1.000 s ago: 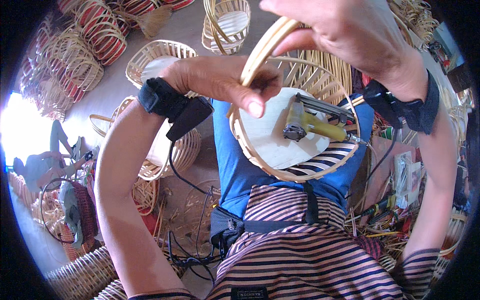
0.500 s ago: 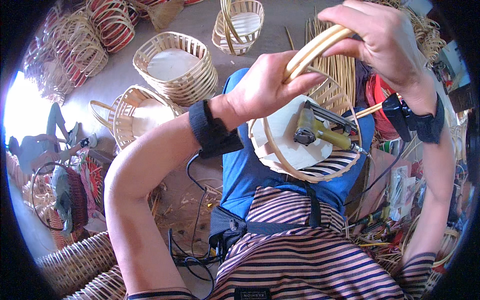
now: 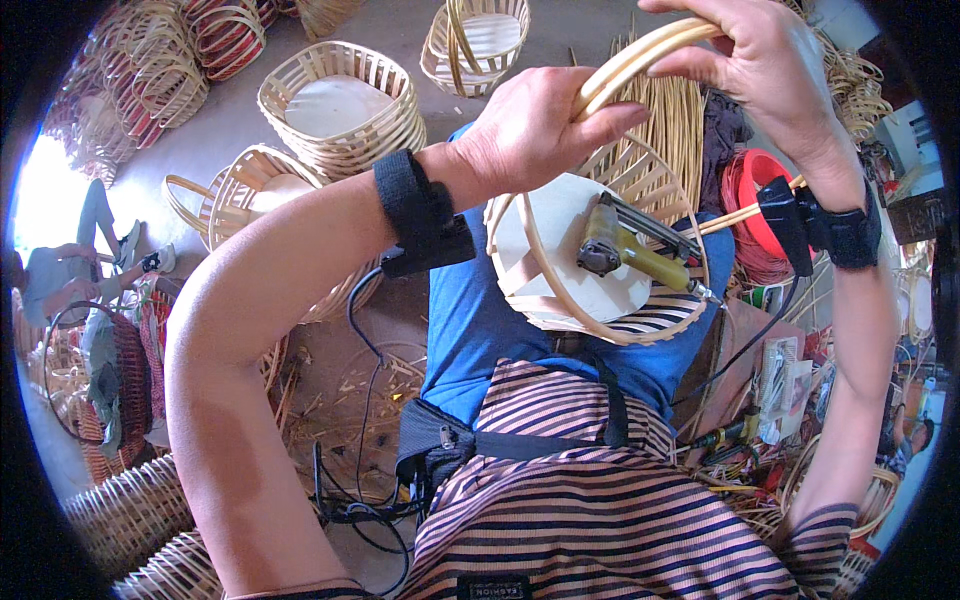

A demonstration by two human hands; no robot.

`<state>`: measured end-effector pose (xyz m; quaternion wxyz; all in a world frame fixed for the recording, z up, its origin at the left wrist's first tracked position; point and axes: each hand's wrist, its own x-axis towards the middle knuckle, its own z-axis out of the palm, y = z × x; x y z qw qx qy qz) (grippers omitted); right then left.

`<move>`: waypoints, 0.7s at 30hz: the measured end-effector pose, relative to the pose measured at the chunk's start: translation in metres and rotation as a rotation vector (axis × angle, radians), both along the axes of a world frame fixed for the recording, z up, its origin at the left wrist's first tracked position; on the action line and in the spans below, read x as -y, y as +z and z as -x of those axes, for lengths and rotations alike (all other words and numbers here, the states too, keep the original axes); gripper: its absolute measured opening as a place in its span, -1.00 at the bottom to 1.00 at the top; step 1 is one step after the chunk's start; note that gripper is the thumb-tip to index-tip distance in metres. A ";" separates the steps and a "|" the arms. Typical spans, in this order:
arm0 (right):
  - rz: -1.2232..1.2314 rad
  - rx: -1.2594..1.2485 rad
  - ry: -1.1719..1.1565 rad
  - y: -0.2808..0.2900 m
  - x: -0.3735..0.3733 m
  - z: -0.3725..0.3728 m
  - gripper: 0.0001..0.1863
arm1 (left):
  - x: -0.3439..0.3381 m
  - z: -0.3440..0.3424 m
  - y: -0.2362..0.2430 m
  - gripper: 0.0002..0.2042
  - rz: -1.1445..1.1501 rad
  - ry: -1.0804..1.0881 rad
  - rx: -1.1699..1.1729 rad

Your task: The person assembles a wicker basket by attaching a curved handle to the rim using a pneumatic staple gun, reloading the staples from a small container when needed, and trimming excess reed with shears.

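Note:
My left hand [image 3: 545, 125] is closed around a pair of pale cane rods [image 3: 645, 62], its thumb stretched along them. My right hand [image 3: 770, 65] grips the same rods farther right, near the picture's top edge. Between the hands the rods bow upward in a shallow arch. Below them, a round-looking woven basket [image 3: 503, 265] with a pale flat base rests tilted on my lap. A yellow-green and black air nail gun [image 3: 640, 255] lies inside it. Two thin cane lengths [image 3: 730, 219] show beside my right wrist; whether they belong to the held rods, I cannot tell.
Stacked oval baskets [image 3: 400, 120] stand ahead on the left, with a handled basket [image 3: 250, 190] nearer and another handled basket [image 3: 475, 75] beyond. A bundle of cane sticks [image 3: 665, 130] lies ahead. To the right is a red tub [image 3: 755, 195]. A person [image 3: 70, 280] sits far left.
Both hands keep hold of the bowed rods, which look slightly higher in the picture. The whole scene has shifted a little up and left.

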<state>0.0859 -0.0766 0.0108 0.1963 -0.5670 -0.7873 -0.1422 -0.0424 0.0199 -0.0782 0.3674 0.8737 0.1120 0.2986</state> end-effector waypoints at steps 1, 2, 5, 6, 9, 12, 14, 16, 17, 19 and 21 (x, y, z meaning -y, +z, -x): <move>-0.013 -0.004 -0.009 0.000 0.002 0.000 -0.62 | 0.001 -0.001 0.000 -0.72 -0.002 -0.009 0.004; -0.031 -0.007 -0.014 0.003 0.001 0.006 -0.62 | 0.000 -0.001 -0.001 -0.67 0.027 0.024 -0.002; -0.091 0.140 -0.057 0.011 0.000 0.012 -0.57 | 0.004 0.001 -0.007 -0.71 0.122 0.064 0.041; -0.182 0.239 0.000 0.012 -0.008 0.001 -0.51 | 0.005 0.001 -0.010 -0.74 0.144 0.055 0.101; -0.118 0.180 -0.059 0.001 -0.014 -0.007 -0.59 | 0.005 0.009 -0.019 -0.81 0.089 0.110 0.195; -0.147 0.125 -0.038 -0.003 -0.011 -0.013 -0.60 | 0.015 0.005 -0.017 -0.81 0.024 0.184 0.222; -0.240 0.127 0.014 -0.010 -0.020 -0.007 -0.64 | 0.013 0.013 -0.022 -0.81 0.019 0.213 0.240; -0.210 0.050 0.020 -0.017 -0.029 0.001 -0.70 | 0.008 0.021 -0.027 -0.79 0.022 0.236 0.251; -0.200 0.084 0.012 -0.019 -0.028 -0.003 -0.73 | 0.006 0.015 -0.034 -0.78 0.038 0.217 0.261; -0.253 0.093 0.037 -0.026 -0.031 0.000 -0.78 | 0.005 0.020 -0.038 -0.74 0.037 0.209 0.254; -0.322 0.087 0.021 -0.033 -0.034 0.003 -0.81 | 0.007 0.025 -0.038 -0.70 0.052 0.229 0.206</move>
